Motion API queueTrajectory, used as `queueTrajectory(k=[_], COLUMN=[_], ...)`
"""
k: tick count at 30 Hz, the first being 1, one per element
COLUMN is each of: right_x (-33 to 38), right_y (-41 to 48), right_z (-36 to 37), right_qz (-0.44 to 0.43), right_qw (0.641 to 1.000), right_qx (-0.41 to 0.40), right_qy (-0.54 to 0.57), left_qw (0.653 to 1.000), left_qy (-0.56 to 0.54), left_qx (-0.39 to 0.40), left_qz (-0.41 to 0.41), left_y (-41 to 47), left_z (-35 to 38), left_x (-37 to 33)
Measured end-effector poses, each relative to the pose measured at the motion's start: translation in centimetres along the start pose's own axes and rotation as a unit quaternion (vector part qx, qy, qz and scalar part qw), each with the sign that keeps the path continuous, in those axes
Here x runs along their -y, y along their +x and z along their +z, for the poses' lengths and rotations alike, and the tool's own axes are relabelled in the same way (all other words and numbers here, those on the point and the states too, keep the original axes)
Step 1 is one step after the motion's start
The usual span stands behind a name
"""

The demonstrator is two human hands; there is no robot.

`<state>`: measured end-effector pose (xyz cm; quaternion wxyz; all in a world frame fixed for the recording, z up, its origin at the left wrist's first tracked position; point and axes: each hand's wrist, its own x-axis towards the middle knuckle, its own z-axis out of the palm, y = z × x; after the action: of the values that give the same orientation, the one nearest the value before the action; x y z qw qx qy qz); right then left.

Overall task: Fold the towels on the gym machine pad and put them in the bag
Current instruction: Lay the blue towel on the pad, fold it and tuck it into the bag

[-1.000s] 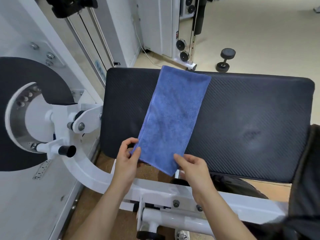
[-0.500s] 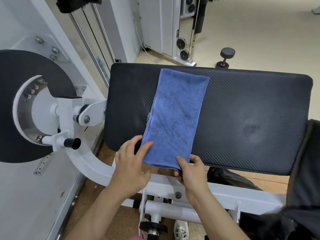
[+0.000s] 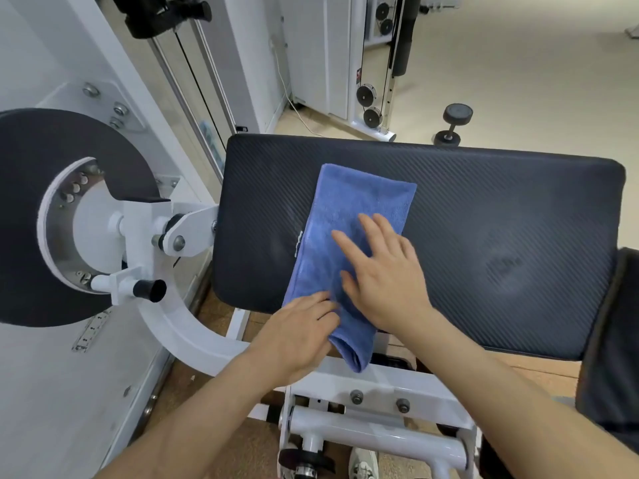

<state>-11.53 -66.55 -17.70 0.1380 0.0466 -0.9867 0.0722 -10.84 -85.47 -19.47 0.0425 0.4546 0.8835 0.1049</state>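
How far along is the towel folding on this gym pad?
Done: the blue towel already looks folded into a narrow strip on the black pad. In hand: the right hand presses it flat, and the left hand rests on its near corner. Left: folding it shorter, since its near end overhangs the pad, then bagging it.

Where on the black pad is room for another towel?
The black ribbed pad is bare right of the blue folded towel; a narrower strip lies left of it. Crowded: left hand and right hand on the towel.
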Motion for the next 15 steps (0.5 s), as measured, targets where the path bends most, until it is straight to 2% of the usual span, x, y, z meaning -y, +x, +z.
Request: queueTrajectory(k=[3, 8, 9, 11, 13, 15], right_x=[-1.0, -2.5, -2.9, -3.6, -3.6, -3.7], right_y=[0.8, 0.8, 0.9, 1.1, 1.7, 2.8], right_z=[2.3, 2.3, 2.2, 1.2, -1.0, -3.0], right_qz=[-0.050, -0.092, -0.095, -0.063, 0.039, 0.182], right_qw=[0.990, 0.985, 0.985, 0.973, 0.919, 0.841], right_qx=[0.109, 0.137, 0.142, 0.135, 0.084, 0.044], right_qy=[-0.069, -0.045, -0.005, 0.174, 0.383, 0.508], left_qw=[0.988, 0.980, 0.980, 0.985, 0.992, 0.995], left_qy=[-0.098, -0.137, -0.143, -0.131, -0.096, -0.040], left_qx=[0.074, 0.108, 0.103, 0.071, 0.037, 0.023], left_qz=[-0.092, -0.097, -0.093, -0.085, -0.079, -0.085], left_y=[1.0, 4.4, 5.1, 6.7, 8.7, 10.9], left_z=[-1.9, -6.6, -7.4, -9.1, -10.4, -11.1], left_x=[0.1, 0.7, 1.0, 1.6, 2.2, 2.7])
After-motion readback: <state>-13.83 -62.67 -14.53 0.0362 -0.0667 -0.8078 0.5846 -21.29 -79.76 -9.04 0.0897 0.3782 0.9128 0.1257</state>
